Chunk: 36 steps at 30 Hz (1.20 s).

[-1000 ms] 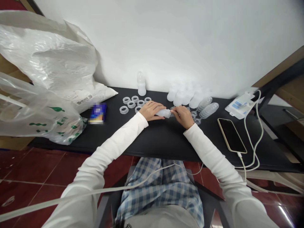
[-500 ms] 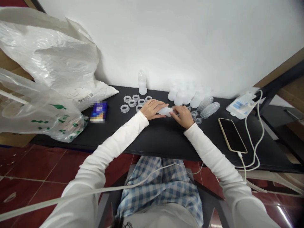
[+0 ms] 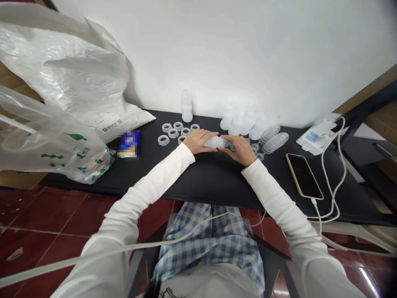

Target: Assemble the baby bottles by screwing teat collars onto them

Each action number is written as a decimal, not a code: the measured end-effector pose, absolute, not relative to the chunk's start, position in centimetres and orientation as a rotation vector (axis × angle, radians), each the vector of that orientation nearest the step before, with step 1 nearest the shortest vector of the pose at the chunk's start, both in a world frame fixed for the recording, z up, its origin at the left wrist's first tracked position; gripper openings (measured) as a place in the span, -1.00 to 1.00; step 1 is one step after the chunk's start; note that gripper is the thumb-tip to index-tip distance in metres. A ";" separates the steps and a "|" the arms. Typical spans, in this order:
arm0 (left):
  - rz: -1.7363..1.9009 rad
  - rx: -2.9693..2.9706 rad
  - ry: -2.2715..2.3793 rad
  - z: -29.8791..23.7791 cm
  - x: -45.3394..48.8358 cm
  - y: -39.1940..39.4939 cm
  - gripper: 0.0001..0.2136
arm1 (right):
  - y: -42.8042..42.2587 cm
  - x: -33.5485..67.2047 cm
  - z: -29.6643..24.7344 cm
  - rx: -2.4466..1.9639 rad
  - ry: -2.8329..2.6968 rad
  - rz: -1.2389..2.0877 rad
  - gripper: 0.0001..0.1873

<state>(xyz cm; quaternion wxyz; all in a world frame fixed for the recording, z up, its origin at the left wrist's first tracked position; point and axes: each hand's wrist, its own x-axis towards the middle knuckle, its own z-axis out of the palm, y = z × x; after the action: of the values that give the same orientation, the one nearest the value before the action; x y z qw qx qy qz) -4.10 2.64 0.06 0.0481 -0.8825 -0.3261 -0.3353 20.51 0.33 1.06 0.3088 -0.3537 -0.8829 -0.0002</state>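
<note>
A white baby bottle [image 3: 211, 142] lies on its side between my hands above the table. My left hand [image 3: 197, 141] wraps round its body from the left. My right hand [image 3: 240, 150] pinches a translucent collar ring [image 3: 222, 143] at the bottle's neck, thumb below and fingers above. Part of the ring is hidden by my fingertips. Just behind my left hand lie several loose collar rings [image 3: 173, 133]. Beyond my right hand are small clear nipples [image 3: 254, 147], partly covered by it.
One bottle with a clear cap [image 3: 186, 106] stands near the wall. Several white bottles [image 3: 237, 124] stand back right, beside stacked clear caps [image 3: 275, 142]. A phone [image 3: 304, 176] with a charging cable [image 3: 336, 190] lies right. Plastic bags [image 3: 74, 136] and a blue packet [image 3: 129, 145] are left.
My right hand's fingers have shifted round the bottle's neck and straightened a little, and the ring there shows more. My left hand keeps its hold on the bottle.
</note>
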 end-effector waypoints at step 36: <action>-1.025 -2.434 -0.933 -0.9 -2.5 2.4 -0.79 | -0.9 19.1 3.6 -1.284 -1.844 1.109 -0.24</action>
<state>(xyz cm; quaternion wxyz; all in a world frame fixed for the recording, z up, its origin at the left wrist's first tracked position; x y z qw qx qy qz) -2.54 2.37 -0.93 0.1696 -0.8564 -0.3281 -0.3608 19.10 -0.95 3.61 0.3127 -0.4867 -0.6991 0.4203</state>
